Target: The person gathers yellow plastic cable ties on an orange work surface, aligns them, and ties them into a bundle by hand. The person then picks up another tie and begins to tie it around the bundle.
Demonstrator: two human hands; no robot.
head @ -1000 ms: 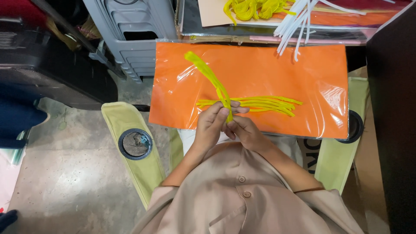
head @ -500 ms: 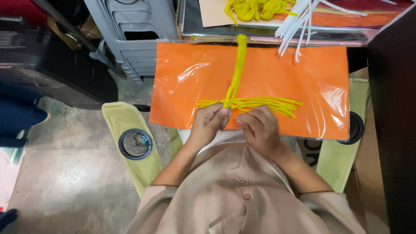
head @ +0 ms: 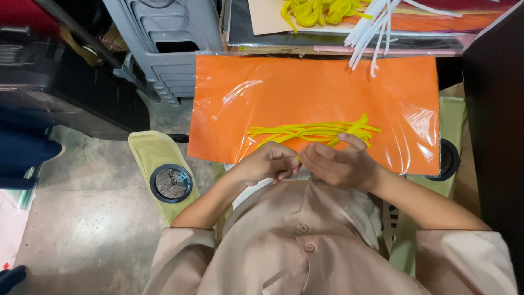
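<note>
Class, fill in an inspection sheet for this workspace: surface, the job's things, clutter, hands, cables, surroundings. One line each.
Surface: orange sheet in clear wrap, lying across the lap and chair arms.
Job's things: bundle of yellow strips lying flat on the orange sheet, close to both hands.
Clutter: white strips and a heap of yellow strips on the shelf beyond the sheet.
Hands: left hand curled, right hand at the bundle's near edge; whether either pinches a strip is hidden.
Cables: nothing seen.
Surroundings: green chair arm with cup holder, grey plastic crate, concrete floor.
</note>
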